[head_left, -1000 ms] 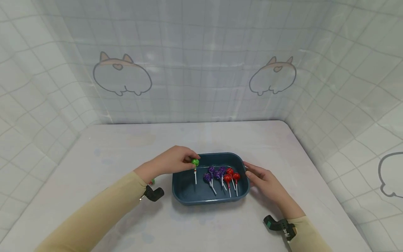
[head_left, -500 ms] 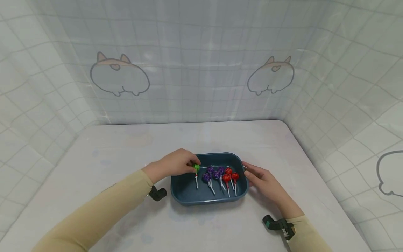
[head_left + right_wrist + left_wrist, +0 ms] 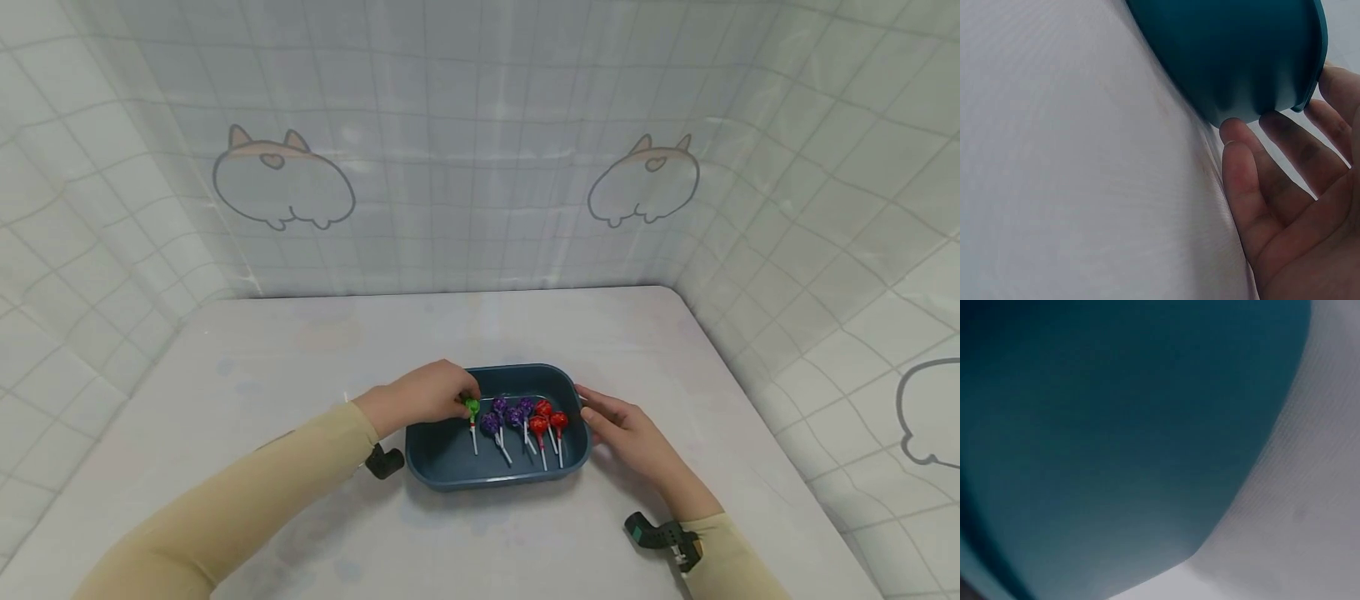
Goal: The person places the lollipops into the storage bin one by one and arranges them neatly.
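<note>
In the head view my left hand (image 3: 430, 395) reaches over the left part of a dark teal plastic bin (image 3: 491, 482). Its fingers pinch the green head of a lollipop (image 3: 472, 407), whose white stick points toward me, low inside the bin. Several purple lollipops (image 3: 514, 416) lie in the bin's middle, and red lollipops (image 3: 538, 424) lie to their right. My right hand (image 3: 630, 433) rests against the bin's right end. From the right wrist, its loosely bent fingers (image 3: 1297, 144) touch the outer wall. The left wrist view shows only the bin's outer wall (image 3: 1135, 437) and table.
A white table (image 3: 525, 542) carries the bin. White tiled-pattern sheeting (image 3: 480, 150) with outlined animal drawings stands behind and at both sides. A black wrist device (image 3: 663, 533) sits on the right forearm, and another (image 3: 384, 461) on the left.
My left hand has moved right and lower into the bin with the green lollipop, bringing it beside the purple ones. The right hand stays against the bin's end.
</note>
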Demonstrator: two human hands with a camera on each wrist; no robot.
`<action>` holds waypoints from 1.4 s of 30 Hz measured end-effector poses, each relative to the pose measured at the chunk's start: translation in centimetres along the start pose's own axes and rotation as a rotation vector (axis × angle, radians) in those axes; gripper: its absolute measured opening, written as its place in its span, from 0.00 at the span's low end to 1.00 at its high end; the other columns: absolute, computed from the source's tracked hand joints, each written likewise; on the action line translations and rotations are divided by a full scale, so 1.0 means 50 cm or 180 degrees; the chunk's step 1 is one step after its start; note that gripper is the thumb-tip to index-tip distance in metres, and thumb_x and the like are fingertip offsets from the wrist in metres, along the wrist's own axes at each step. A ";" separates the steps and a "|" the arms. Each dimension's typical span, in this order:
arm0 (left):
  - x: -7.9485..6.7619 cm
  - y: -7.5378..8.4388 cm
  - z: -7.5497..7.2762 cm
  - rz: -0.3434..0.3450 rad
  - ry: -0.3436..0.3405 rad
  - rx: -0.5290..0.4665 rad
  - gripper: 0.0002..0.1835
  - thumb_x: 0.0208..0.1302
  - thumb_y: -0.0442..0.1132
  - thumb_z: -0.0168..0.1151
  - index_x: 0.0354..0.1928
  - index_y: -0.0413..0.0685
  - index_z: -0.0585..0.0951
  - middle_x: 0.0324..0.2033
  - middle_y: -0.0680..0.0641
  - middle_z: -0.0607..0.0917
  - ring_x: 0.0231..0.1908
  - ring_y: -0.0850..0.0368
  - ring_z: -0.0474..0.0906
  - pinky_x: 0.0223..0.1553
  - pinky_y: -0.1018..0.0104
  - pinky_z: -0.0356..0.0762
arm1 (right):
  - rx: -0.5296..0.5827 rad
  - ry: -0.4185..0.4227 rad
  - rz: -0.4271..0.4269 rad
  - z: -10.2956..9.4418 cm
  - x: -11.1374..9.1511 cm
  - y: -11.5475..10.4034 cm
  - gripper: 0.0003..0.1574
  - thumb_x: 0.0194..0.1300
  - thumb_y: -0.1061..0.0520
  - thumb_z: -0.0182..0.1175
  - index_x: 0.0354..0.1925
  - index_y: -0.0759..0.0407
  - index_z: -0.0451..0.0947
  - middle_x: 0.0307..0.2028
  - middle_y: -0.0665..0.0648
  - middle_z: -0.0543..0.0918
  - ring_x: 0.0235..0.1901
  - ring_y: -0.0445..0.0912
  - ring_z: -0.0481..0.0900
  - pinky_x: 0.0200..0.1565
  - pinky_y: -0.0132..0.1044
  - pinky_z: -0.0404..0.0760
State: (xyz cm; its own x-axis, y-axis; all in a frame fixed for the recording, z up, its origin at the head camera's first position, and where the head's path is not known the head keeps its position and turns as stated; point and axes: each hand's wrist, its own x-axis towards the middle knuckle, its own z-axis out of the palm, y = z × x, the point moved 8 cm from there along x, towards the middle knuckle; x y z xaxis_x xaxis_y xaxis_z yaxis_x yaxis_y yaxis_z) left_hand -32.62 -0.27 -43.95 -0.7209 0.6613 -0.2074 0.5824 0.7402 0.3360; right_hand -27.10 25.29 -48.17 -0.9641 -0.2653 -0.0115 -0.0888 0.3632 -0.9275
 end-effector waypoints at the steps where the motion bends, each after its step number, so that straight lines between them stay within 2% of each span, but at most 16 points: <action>1: 0.002 0.000 0.002 -0.0009 -0.0006 0.0035 0.10 0.61 0.39 0.71 0.45 0.51 0.87 0.36 0.58 0.86 0.37 0.65 0.80 0.43 0.67 0.79 | -0.0004 0.0000 -0.0001 0.000 0.000 0.000 0.29 0.72 0.45 0.58 0.69 0.46 0.71 0.64 0.57 0.74 0.50 0.48 0.82 0.43 0.39 0.84; 9: 0.010 0.006 0.007 0.0040 -0.0001 0.0195 0.10 0.61 0.39 0.71 0.45 0.52 0.88 0.37 0.56 0.87 0.37 0.64 0.80 0.44 0.66 0.80 | -0.0020 -0.0011 0.0004 0.001 0.000 -0.001 0.29 0.73 0.46 0.58 0.69 0.46 0.70 0.65 0.55 0.74 0.51 0.49 0.82 0.43 0.38 0.84; 16: 0.017 0.014 0.007 0.0117 0.0015 0.0198 0.11 0.61 0.39 0.71 0.46 0.50 0.88 0.38 0.55 0.87 0.37 0.63 0.80 0.43 0.66 0.80 | 0.0030 0.0009 0.0020 0.001 0.001 0.002 0.29 0.73 0.48 0.58 0.70 0.47 0.69 0.66 0.55 0.73 0.53 0.50 0.81 0.44 0.38 0.83; 34: 0.015 0.008 0.007 0.0115 0.0058 0.0086 0.13 0.61 0.39 0.71 0.48 0.51 0.87 0.40 0.55 0.87 0.38 0.65 0.81 0.42 0.68 0.80 | -0.0027 0.0007 0.0025 0.002 -0.001 -0.009 0.29 0.73 0.46 0.58 0.69 0.45 0.70 0.65 0.55 0.74 0.51 0.48 0.82 0.44 0.38 0.83; 42: 0.003 0.008 0.000 0.0118 0.0067 0.0120 0.14 0.61 0.40 0.72 0.49 0.49 0.86 0.41 0.54 0.87 0.39 0.64 0.82 0.43 0.67 0.80 | -0.0118 0.0006 0.0074 0.009 -0.016 -0.062 0.29 0.75 0.51 0.56 0.70 0.54 0.68 0.65 0.60 0.73 0.46 0.49 0.83 0.46 0.43 0.83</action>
State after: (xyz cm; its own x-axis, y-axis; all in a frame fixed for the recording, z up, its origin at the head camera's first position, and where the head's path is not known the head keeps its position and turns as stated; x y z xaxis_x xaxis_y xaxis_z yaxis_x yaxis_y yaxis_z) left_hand -32.51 0.11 -43.85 -0.7060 0.6861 -0.1758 0.6225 0.7195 0.3081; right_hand -25.93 23.98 -45.44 -0.9665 -0.2547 -0.0323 -0.0754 0.4020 -0.9125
